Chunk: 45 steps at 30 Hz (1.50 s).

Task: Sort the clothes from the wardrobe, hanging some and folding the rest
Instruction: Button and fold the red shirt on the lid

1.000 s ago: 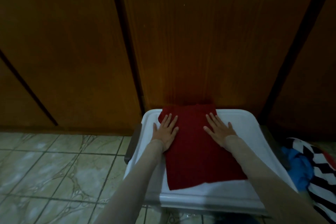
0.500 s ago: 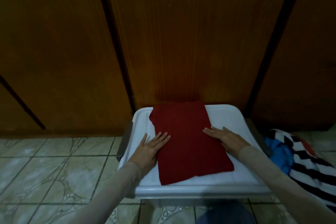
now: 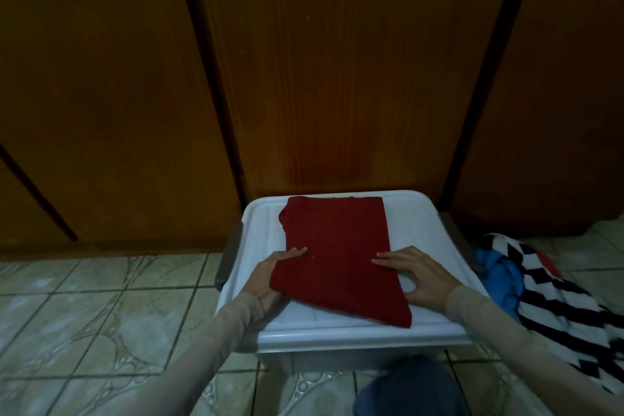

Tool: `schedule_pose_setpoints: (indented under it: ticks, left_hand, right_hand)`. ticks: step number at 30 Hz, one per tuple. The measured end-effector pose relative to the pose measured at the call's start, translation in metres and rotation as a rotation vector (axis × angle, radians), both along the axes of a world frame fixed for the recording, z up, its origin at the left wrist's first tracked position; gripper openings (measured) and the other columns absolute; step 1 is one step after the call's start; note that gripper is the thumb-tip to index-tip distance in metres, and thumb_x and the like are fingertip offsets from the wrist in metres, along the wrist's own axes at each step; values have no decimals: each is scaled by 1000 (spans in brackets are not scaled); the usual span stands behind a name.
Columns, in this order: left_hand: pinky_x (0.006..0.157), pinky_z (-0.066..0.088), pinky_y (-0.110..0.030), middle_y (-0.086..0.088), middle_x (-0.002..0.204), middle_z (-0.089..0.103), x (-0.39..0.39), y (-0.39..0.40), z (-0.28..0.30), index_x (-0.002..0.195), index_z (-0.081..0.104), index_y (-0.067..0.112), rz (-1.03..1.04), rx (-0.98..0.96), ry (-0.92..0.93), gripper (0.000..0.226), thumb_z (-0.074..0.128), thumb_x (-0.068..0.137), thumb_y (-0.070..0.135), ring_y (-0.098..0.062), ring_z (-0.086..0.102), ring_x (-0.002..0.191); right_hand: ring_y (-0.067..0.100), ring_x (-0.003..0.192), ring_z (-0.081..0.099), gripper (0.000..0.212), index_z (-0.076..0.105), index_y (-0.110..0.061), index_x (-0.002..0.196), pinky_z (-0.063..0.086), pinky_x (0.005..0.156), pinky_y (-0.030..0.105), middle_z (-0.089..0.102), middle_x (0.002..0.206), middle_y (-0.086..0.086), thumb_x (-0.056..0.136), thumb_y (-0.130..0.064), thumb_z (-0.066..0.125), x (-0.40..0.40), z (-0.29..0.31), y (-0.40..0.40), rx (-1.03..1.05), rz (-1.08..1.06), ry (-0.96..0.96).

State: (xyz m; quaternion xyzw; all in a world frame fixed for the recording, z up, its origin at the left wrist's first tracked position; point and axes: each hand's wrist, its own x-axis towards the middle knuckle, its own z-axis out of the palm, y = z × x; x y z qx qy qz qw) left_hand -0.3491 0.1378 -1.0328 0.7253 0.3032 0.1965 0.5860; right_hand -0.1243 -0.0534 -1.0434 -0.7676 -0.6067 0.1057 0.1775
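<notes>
Red cloth (image 3: 337, 246), pinched at its near edge by both hands' curled fingers (image 3: 297, 251), could, I judge, slump unevenly if the left hand (image 3: 266, 277) outpaces the right hand (image 3: 418, 277).

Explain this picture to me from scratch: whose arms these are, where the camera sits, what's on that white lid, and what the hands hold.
There is no machine here. A person wears a camera on the head, so you look forward and down along their own two sleeved arms.

In front of them a white bin lid serves as a work surface, standing on a tiled floor against wooden wardrobe doors.

On the lid lies a folded red garment. The left hand grips its near left edge, thumb on top and fingers underneath. The right hand holds its right edge, fingers on the cloth.

On the floor to the right lies a pile of other clothes: something blue and something black-and-white striped.
</notes>
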Motion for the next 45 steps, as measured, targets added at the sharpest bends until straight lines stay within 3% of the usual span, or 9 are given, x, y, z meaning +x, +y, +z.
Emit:
schedule_pose_setpoints:
  ticks: [4, 6, 8, 12, 24, 29, 36, 40, 45]
  left_hand:
    - [80, 47, -21, 3, 92, 59, 6, 4, 11, 91, 59, 11, 59, 305, 269, 32, 53, 87, 42, -21, 58, 95]
    - [80, 43, -32, -9, 90, 63, 8, 11, 15, 81, 57, 13, 34, 348, 234, 47, 45, 84, 59, -27, 60, 91]
    - [78, 42, -34, -16, 91, 66, 13, 13, 14, 85, 58, 12, 92, 369, 225, 42, 38, 96, 47, -34, 61, 91]
    - [85, 43, -35, -15, 105, 66, 30, 10, 9, 117, 58, 9, 253, 503, 321, 48, 25, 101, 39, -32, 60, 98]
    - [84, 45, -33, -13, 113, 62, 64, 20, 20, 111, 61, 5, 274, 545, 718, 39, 27, 104, 22, -27, 59, 104]
    - [88, 42, -35, -9, 119, 59, 63, 19, 30, 125, 43, 8, 355, 714, 827, 31, 29, 102, 22, -25, 59, 107]
    - [117, 11, -36, -7, 146, 37, 88, -18, 37, 143, 30, 10, 141, 943, 508, 42, 24, 101, 17, -20, 30, 137]
    - [117, -2, -39, -2, 158, 9, 93, -25, 23, 150, 11, 10, -22, 916, 611, 48, 17, 103, 20, -15, 3, 146]
    - [117, -6, -41, 0, 159, 2, 97, -9, 10, 151, 1, 14, -76, 854, 687, 51, 11, 103, 29, -14, -2, 146]
  right_hand:
    - [18, 100, 61, 20, 67, -14, 106, 44, 92, 27, 66, 107, 2, 91, -16, 54, -19, -5, 4, 342, -182, 166]
    - [15, 94, 63, 21, 65, -12, 101, 47, 92, 32, 68, 100, 4, 96, -26, 50, -30, 6, 11, 309, -340, 506]
    - [16, 94, 63, 33, 65, -10, 105, 48, 92, 34, 68, 102, 5, 96, -33, 45, -33, 11, 19, 318, -429, 611]
    - [26, 86, 64, 41, 64, -4, 106, 51, 83, 36, 68, 96, 15, 100, -33, 36, -35, 13, 36, 342, -617, 447]
    - [32, 97, 60, 43, 61, 4, 103, 39, 70, 29, 63, 107, 19, 103, -24, 29, -34, 21, 64, -64, -873, 114]
    - [31, 92, 59, 30, 50, 0, 107, 42, 69, 32, 59, 106, 19, 101, -24, 35, -33, 28, 65, 104, -910, 126]
    - [23, 133, 35, 41, 32, -7, 141, 30, 105, 32, 33, 148, 9, 102, -18, 26, -54, 45, 87, 224, -635, 49]
    - [11, 145, 0, 48, 5, -14, 150, 6, 117, 31, -1, 158, 0, 104, -24, 15, -58, 35, 99, -20, -461, -6]
    - [11, 145, -9, 51, -5, -15, 150, -2, 118, 35, -9, 158, -1, 103, -31, 9, -50, 22, 104, -225, -427, -63]
